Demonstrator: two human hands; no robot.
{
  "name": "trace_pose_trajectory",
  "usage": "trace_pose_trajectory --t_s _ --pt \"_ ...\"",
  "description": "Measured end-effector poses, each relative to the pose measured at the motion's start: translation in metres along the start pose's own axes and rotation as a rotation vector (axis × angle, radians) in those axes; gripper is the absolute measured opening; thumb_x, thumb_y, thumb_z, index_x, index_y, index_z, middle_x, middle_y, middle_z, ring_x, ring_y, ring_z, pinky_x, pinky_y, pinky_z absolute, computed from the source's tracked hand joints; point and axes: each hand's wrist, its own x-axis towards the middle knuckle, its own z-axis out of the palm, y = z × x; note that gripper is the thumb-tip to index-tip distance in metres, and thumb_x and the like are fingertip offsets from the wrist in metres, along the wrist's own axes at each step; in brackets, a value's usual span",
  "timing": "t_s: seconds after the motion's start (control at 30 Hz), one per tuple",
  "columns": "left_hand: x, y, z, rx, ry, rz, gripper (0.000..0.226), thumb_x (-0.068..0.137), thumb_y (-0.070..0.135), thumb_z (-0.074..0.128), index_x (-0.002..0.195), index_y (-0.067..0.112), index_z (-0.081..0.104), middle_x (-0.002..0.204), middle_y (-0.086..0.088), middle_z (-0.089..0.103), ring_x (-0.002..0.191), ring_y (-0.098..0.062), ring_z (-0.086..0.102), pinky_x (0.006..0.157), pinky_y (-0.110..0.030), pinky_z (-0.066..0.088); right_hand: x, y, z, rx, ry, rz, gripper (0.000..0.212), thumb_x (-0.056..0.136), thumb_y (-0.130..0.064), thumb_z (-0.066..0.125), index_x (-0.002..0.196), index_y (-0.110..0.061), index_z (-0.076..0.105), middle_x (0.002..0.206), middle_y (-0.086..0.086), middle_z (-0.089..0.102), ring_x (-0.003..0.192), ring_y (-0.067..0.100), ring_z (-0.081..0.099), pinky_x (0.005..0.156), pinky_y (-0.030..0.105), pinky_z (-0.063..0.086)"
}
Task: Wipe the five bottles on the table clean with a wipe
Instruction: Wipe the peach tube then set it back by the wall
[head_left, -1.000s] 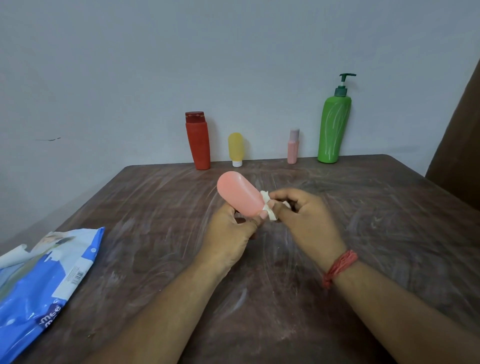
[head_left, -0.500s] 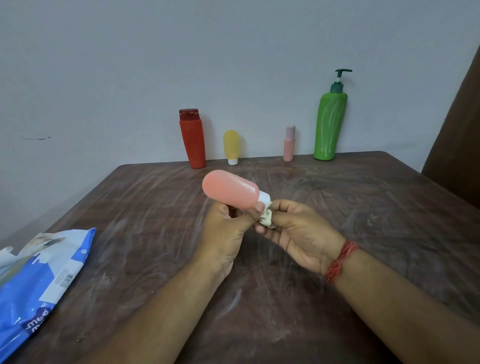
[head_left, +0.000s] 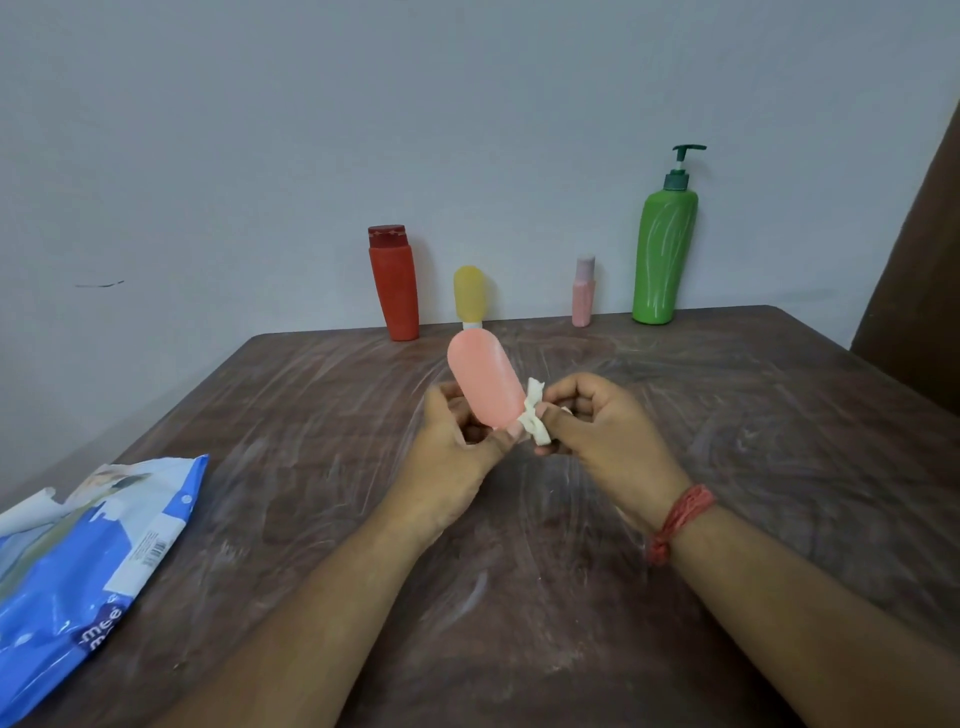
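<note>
Pink bottle (head_left: 485, 382) is held above the surface (head_left: 727, 415), tilted, cap end toward the person, gripped by the curled fingers of the left hand (head_left: 452, 447). White wipe (head_left: 535, 418) is pinched by the right hand (head_left: 597, 431) against the bottle's cap end. Along the far edge are stood a red bottle (head_left: 395, 286), yellow bottle (head_left: 469, 296), small pink bottle (head_left: 583, 293), green pump bottle (head_left: 662, 254). Blue wipes pack (head_left: 78, 571) is laid near left.

Above the desk (head_left: 727, 415), the left hand (head_left: 447, 457) grips a pink bottle (head_left: 485, 384) tilted. The right hand (head_left: 602, 431) pinches a white wipe (head_left: 535, 418) against its lower end.
</note>
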Motion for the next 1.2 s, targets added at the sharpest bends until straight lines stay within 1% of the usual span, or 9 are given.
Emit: trace_pose_trajectory --t_s 0.13,0.27,0.43,0.7,0.83,0.9,1.03,1.13,1.2 --pt "-0.004 0.001 0.008 0.084 0.118 0.012 0.044 0.089 0.035 0.076 0.107 0.045 0.037 0.115 0.019 0.063 0.098 0.011 0.063 0.081 -0.02 0.052 0.0 0.004 -0.001 0.021 -0.003 0.012 0.004 0.092 -0.002 0.065 0.092 -0.006 0.065 0.09 0.015 0.073 0.075 0.02 0.072 0.064 0.026 0.058" --pt "-0.007 0.004 0.015 0.106 0.141 0.031 0.045 0.091 0.03 0.075 0.118 0.034 0.041 0.121 0.013 0.062 0.106 -0.001 0.062 0.084 -0.022 0.053 0.002 0.008 -0.002 -0.032 -0.005 0.006 0.006 0.092 -0.004 0.067 0.09 -0.01 0.066 0.09 0.016 0.072 0.074 0.022 0.072 0.062 0.023 0.056" --pt "-0.008 0.008 0.016 0.196 0.126 0.036 0.053 0.089 0.028 0.077 0.123 0.037 0.037 0.117 0.019 0.058 0.102 0.0 0.061 0.071 -0.014 0.047 0.006 0.013 -0.004 -0.078 -0.025 -0.021 0.011 0.092 -0.006 0.068 0.086 -0.016 0.066 0.091 0.017 0.072 0.077 0.023 0.072 0.064 0.026 0.056" --pt "0.037 0.015 0.022 0.276 0.082 -0.01 0.053 0.091 0.027 0.076 0.132 0.028 0.042 0.119 0.011 0.063 0.105 -0.007 0.063 0.081 -0.025 0.049 0.038 0.011 -0.018 -0.211 0.107 -0.077 0.017 0.09 -0.006 0.068 0.081 -0.019 0.064 0.083 0.009 0.068 0.078 0.024 0.071 0.071 0.041 0.062" --pt "0.076 0.014 0.038 0.307 0.135 0.002 0.048 0.089 0.023 0.077 0.124 0.026 0.045 0.102 0.017 0.061 0.088 0.003 0.06 0.06 -0.009 0.04 0.068 0.007 -0.041 -0.331 0.14 -0.1 0.02 0.091 -0.008 0.068 0.08 -0.024 0.062 0.083 0.004 0.067 0.08 0.023 0.072 0.071 0.042 0.063" --pt "0.097 0.009 0.047 0.331 0.17 -0.011 0.044 0.089 0.022 0.077 0.121 0.023 0.047 0.097 0.015 0.06 0.081 0.002 0.057 0.056 -0.011 0.037 0.084 0.009 -0.055 -0.369 0.167 -0.103 0.019 0.091 -0.009 0.069 0.081 -0.024 0.063 0.086 0.004 0.066 0.085 0.025 0.071 0.073 0.042 0.062" --pt "0.142 0.0 0.062 0.477 0.216 -0.029 0.034 0.088 0.02 0.074 0.111 0.013 0.049 0.106 -0.006 0.061 0.099 -0.028 0.062 0.071 -0.031 0.045 0.119 0.016 -0.078 -0.442 0.243 -0.112 0.013 0.091 -0.013 0.068 0.083 -0.022 0.064 0.083 0.002 0.067 0.081 0.022 0.07 0.074 0.038 0.061" --pt "0.169 -0.003 0.069 0.542 0.229 -0.062 0.043 0.088 0.027 0.073 0.12 0.009 0.05 0.116 -0.013 0.063 0.108 -0.035 0.061 0.092 -0.044 0.051 0.138 0.019 -0.089 -0.49 0.286 -0.147 0.014 0.09 -0.014 0.069 0.081 -0.023 0.064 0.08 0.0 0.068 0.075 0.017 0.07 0.063 0.021 0.057" --pt "0.189 -0.006 0.072 0.608 0.239 -0.082 0.044 0.089 0.032 0.07 0.12 0.009 0.048 0.118 -0.015 0.064 0.111 -0.039 0.06 0.095 -0.049 0.05 0.15 0.021 -0.096 -0.534 0.288 -0.164 0.013 0.09 -0.015 0.069 0.081 -0.023 0.064 0.079 -0.002 0.067 0.075 0.015 0.068 0.062 0.018 0.054"
